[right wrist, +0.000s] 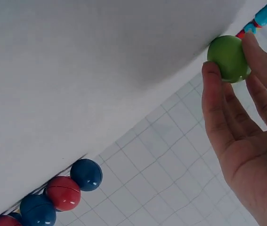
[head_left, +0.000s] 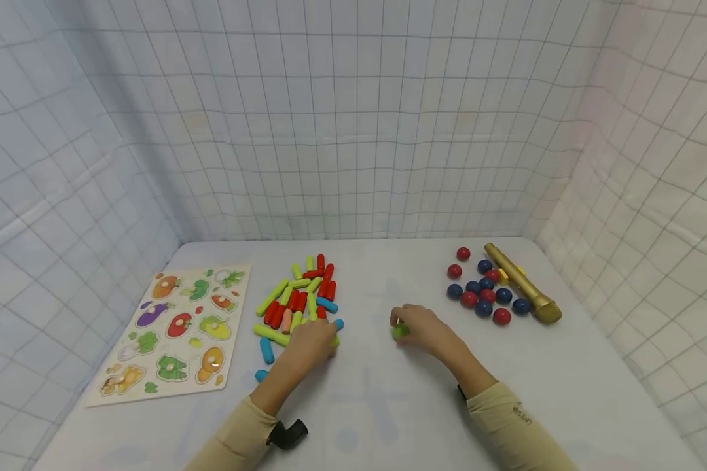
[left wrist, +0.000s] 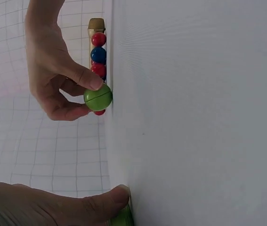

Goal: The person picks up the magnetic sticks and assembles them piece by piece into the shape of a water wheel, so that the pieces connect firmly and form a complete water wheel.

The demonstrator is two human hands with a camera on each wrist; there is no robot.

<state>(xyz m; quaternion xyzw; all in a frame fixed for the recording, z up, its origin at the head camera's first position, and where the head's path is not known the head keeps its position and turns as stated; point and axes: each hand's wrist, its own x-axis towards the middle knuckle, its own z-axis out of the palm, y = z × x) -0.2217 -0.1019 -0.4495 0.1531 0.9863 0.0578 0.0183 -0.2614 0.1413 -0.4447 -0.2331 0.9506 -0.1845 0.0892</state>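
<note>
My right hand pinches a green ball between thumb and fingertips, close over the white table; a thin seam line runs across the ball in the left wrist view. My left hand is at the near right edge of a pile of coloured rods, its fingers mostly hidden from above. A green rod shows beside its fingers, and the left thumb presses on that green piece in the left wrist view. Red rods, light green rods and blue rods lie around this hand.
A vegetable puzzle board lies at the left. On the right are several red balls and dark blue balls, a gold tube with a flared end, and small yellow blocks. Grid-patterned walls enclose the table.
</note>
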